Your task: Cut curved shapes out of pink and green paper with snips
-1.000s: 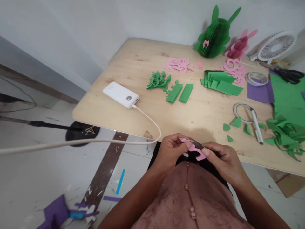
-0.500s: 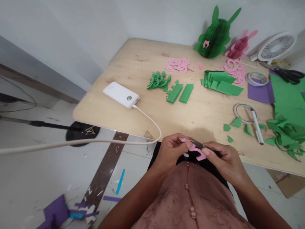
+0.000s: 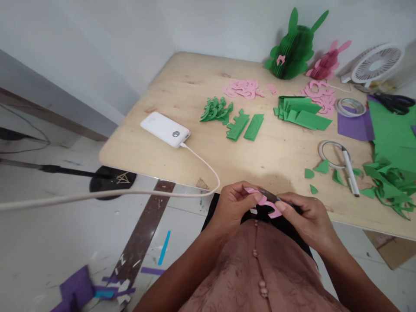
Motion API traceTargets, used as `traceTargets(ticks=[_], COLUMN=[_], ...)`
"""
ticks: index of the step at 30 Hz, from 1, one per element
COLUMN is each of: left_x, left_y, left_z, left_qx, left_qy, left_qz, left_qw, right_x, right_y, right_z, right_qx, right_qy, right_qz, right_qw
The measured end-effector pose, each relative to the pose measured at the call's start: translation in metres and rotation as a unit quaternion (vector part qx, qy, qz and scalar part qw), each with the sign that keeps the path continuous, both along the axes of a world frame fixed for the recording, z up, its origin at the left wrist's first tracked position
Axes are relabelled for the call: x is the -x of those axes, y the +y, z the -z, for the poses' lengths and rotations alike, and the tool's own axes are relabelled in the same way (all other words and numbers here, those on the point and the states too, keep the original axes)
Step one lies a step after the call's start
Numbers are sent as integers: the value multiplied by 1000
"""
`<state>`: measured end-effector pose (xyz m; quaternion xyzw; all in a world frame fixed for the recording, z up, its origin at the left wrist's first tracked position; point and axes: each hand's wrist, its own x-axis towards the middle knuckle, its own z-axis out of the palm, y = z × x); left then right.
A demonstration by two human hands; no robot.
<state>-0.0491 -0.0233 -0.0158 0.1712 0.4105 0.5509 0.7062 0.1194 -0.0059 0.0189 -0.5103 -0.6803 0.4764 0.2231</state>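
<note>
Just off the table's front edge, my left hand (image 3: 232, 203) pinches a curved pink paper cut-out (image 3: 274, 211) between thumb and fingers. My right hand (image 3: 307, 219) is closed around a dark slim tool (image 3: 269, 196), whose kind I cannot make out. The tool lies along the paper's far side and points toward my left hand. My right thumb is at the paper's right end. A pink paper piece (image 3: 281, 60) like the one I hold is on the big green paper figure (image 3: 294, 52) at the back.
Pink cut-outs (image 3: 243, 89), curly green cut-outs (image 3: 216, 110) and folded green strips (image 3: 302, 113) lie on the table (image 3: 156, 95). A white power bank (image 3: 165, 129) trails its cable (image 3: 130, 194) past the front edge. To the right are a marker (image 3: 351, 173), tape (image 3: 350, 107), green scraps (image 3: 394, 186) and a fan (image 3: 377, 65).
The dark tool has shifted slightly at the paper, and more of it shows between my hands. Both hands have stayed almost in place.
</note>
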Motion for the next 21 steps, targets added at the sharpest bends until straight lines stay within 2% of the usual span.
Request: traceTargets(ticks=[21], left_x=[1], left_y=[1], left_z=[0], left_qx=[-5], left_qy=[-3], left_qz=[-2], left_qw=[1000], right_x=[2], right_y=[1], right_z=[-1], right_qx=[8], right_qy=[-5], right_qz=[3], right_qw=[1000])
